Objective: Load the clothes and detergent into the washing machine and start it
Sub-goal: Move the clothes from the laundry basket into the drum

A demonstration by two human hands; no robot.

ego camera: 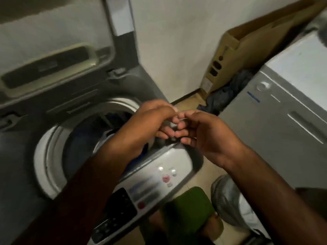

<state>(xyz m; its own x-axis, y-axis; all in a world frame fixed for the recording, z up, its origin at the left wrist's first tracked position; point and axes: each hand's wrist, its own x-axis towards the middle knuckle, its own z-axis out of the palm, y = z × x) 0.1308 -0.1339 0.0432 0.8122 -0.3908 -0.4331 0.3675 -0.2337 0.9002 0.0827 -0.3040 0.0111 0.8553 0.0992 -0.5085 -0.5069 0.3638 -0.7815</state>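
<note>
The grey top-loading washing machine stands with its lid raised. Blue clothes lie inside the drum, within the white drum rim. The control panel with round buttons runs along the front edge. My left hand and my right hand meet fingertip to fingertip above the machine's front right corner. Both pinch a small thin pale item between them. It is blurred and mostly hidden by the fingers, so I cannot tell what it is.
A grey cabinet-like appliance stands at the right. A cardboard box leans on the white wall behind it, with dark cloth heaped at its foot. A fan grille and something green lie low by the panel.
</note>
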